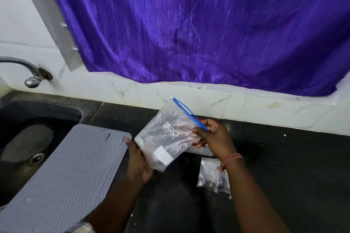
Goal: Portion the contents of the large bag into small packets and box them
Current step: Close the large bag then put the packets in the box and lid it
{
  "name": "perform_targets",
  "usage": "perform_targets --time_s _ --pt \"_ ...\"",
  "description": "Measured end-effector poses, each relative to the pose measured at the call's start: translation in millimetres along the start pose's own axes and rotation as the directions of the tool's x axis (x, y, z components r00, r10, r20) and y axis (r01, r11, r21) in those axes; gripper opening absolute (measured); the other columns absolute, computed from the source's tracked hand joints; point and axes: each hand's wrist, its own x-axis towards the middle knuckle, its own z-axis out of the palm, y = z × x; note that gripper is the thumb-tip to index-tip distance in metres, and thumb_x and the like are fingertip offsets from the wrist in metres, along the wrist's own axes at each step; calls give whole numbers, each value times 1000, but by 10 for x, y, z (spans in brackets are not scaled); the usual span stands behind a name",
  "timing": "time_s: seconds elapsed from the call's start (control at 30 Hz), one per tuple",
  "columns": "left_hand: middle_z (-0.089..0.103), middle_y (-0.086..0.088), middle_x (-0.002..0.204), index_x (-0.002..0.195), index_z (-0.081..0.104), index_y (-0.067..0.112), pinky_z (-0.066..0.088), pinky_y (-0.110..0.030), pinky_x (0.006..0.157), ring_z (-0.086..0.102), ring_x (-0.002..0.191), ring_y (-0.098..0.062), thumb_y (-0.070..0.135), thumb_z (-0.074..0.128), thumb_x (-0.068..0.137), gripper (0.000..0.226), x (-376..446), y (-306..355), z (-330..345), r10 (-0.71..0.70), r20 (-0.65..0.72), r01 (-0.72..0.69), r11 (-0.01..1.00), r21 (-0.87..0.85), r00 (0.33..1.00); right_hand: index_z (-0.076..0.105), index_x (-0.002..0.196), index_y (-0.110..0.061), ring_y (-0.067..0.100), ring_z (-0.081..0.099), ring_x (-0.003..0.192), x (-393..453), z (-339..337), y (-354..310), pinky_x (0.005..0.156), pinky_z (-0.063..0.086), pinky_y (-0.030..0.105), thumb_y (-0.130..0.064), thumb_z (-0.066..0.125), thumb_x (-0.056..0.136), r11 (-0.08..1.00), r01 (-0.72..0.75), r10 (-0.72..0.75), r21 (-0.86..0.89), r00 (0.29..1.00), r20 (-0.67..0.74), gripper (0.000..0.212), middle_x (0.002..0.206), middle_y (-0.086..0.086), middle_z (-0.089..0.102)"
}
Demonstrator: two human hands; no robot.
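A large clear zip bag (166, 134) with a blue seal strip and white lettering hangs tilted above the black counter, its mouth pointing up and right. My left hand (137, 159) cups its lower end from beneath. My right hand (212, 134) pinches the blue seal edge at the bag's open end. Small clear packets (210, 176) with dark pieces inside lie on the counter under my right wrist. A white box with red trim (200, 150) sits behind my right hand, mostly hidden.
A grey ribbed silicone mat (72, 172) lies at the left, partly over a dark sink (24, 138) with a chrome tap (32, 79). A purple curtain (198, 24) hangs over the white tiled ledge behind the black counter (284, 166).
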Motion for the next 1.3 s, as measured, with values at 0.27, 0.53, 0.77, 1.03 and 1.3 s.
perform_targets --time_s 0.27,0.53,0.77,1.03,1.3 --pt "70 -15 116 140 52 3 58 -26 64 65 95 -21 9 90 68 82 -132 -237 24 -247 178 249 968 11 952 68 82 -11 20 52 49 64 -16 33 47 47 28 -5 76 85 996 58 -66 -74 992 -107 10 64 11 63" --pt "69 -15 85 101 73 2 60 -29 63 70 73 -20 -2 99 48 59 -212 -241 -59 -221 338 232 973 10 915 67 86 -12 15 53 45 72 -50 -27 49 48 29 -14 74 88 997 73 -80 -38 965 -249 8 62 7 63" --pt "66 -8 77 98 68 6 49 -21 54 56 58 -10 -2 69 89 13 -147 -306 -85 -231 74 170 866 471 970 65 84 -13 4 52 63 40 7 -6 63 46 21 -16 67 94 975 175 -205 -137 946 -249 10 71 0 64" --pt "63 -7 114 128 56 15 54 -36 84 64 97 -20 10 54 101 27 -108 52 272 554 -145 -291 621 728 820 68 83 -12 21 63 60 1 4 -34 58 53 34 -11 67 92 968 173 -169 -183 985 38 9 73 9 72" --pt "73 -5 108 111 69 21 53 -51 97 68 105 -24 31 52 105 21 -71 173 432 502 184 -495 605 624 845 60 87 -5 -5 68 80 -119 88 50 74 52 14 6 62 93 979 86 -53 -185 983 178 13 97 11 70"
